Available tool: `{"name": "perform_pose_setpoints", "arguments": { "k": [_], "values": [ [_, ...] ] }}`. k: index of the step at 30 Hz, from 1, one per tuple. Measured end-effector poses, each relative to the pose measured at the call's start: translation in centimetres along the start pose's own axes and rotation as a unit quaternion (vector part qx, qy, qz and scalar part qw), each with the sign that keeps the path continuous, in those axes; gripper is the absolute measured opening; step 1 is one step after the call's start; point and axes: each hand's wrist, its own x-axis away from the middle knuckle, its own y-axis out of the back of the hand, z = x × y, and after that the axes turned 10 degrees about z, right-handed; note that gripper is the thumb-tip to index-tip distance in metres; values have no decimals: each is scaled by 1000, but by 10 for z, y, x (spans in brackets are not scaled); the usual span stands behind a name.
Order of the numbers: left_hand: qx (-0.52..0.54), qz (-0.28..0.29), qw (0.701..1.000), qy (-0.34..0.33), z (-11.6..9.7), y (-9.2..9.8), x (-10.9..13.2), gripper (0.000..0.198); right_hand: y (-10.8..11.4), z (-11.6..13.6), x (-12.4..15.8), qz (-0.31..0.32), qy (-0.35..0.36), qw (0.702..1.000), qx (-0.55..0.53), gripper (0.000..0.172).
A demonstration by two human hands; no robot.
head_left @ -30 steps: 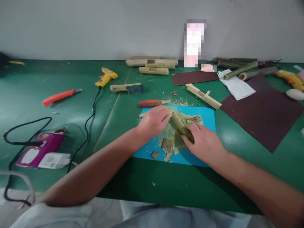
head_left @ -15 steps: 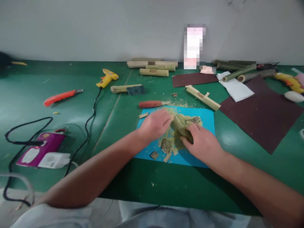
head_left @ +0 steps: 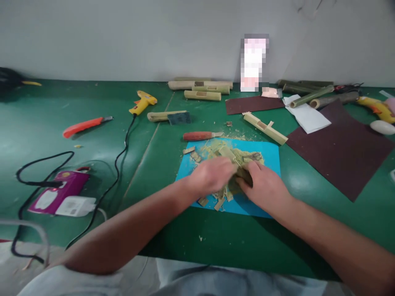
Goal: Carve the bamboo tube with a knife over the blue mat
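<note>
My right hand (head_left: 266,181) is closed around the near end of a short bamboo tube (head_left: 227,153), which lies at a slant over a blue sheet (head_left: 273,154). My left hand (head_left: 213,173) is closed over the tube's upper side, close to my right fingers. Its fingertips are blurred and turned away, so what they pinch is hidden. Pale bamboo dust and several chips (head_left: 219,204) cover the sheet beneath and beside the tube. Just beyond the sheet's far edge rests a carving knife (head_left: 202,135) with a red wooden handle.
Bamboo tubes with cut openings (head_left: 202,95) lie at the back, another (head_left: 265,128) nearer. On the left are a yellow glue gun (head_left: 142,102), an orange-handled cutter (head_left: 84,126) and a purple power strip (head_left: 66,185) with cables. Dark brown sheets (head_left: 342,152) lie right.
My left hand has moved right and toward me along the tube, from its far end to beside my right hand. My right hand keeps its grip on the tube.
</note>
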Motion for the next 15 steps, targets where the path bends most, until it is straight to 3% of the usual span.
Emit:
{"name": "perform_pose_setpoints", "arguments": {
  "k": [3,7,11,15],
  "values": [
    [-5,-84,995,51,-2,2,-1,36,-1,-1,0,-1,3,1000,-3,14],
    [11,-1,1000,-24,-5,3,-2,38,-2,-1,-1,-9,7,1000,-6,13],
    [-18,-87,994,62,1,1,0,35,-1,-1,-1,-7,5,1000,-7,15],
    [-18,-16,999,-23,1,-2,1,42,-1,-1,-1,0,4,1000,-8,14]
  ]
}}
